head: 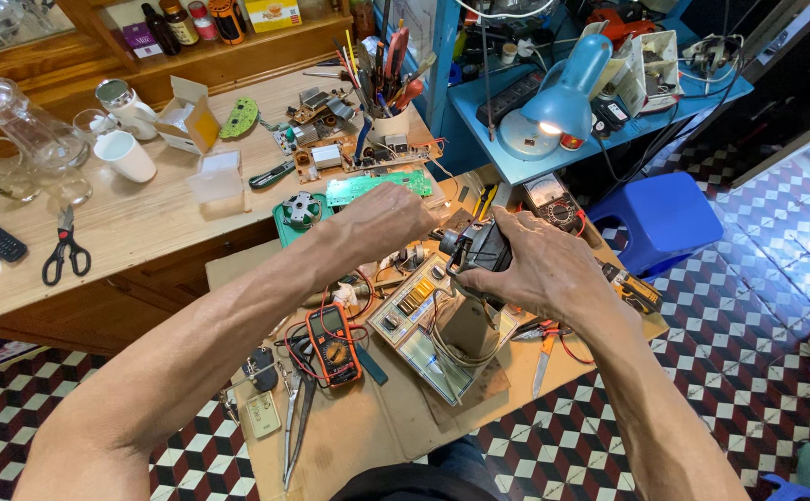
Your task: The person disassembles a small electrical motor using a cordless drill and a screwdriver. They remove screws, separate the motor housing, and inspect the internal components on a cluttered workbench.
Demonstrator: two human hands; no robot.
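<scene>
head view: both hands up over the low workboard (368,436), mid-repair by the look of it. right hand (539,269) clamps a small black part (481,246) above the beige housing (468,325); left hand (382,223) is curled just left of it, grip hidden. next likely calls for steadying and fine fingerwork. orange multimeter (333,343) near-left, blue lamp (562,97) far, checkered floor (701,306) right.

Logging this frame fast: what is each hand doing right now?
Left hand: closed into a fist beside the small black boxy part; whether it grips anything cannot be told.
Right hand: closed around that part.
</scene>
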